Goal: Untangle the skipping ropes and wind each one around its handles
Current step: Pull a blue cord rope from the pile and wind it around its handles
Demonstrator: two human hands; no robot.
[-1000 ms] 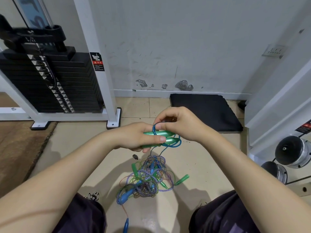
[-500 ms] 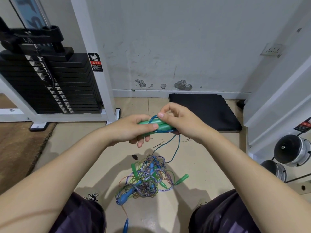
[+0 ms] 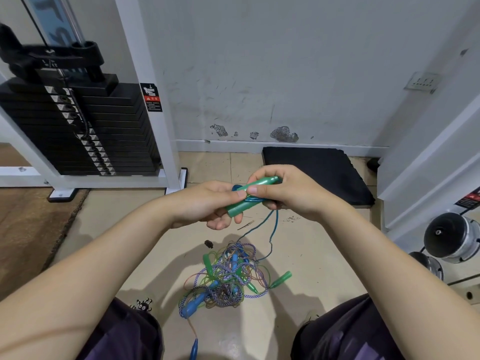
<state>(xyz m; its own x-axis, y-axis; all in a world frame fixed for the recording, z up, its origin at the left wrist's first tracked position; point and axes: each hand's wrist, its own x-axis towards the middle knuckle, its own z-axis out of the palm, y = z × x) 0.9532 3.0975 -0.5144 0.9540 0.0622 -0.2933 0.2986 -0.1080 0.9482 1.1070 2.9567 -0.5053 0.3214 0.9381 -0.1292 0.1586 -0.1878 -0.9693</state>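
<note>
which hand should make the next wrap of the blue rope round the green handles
Right. The left hand grips the green handles as an anchor, while the right hand sits by the wraps where the blue rope hangs free.

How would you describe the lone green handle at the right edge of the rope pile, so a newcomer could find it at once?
Start at the black mat by the wall, then look down the floor to the tangled pile of ropes between the person's knees. The green handle sticks out of its right edge, pointing up and right. Unlike the other handles, it lies clear of the knot.
</note>
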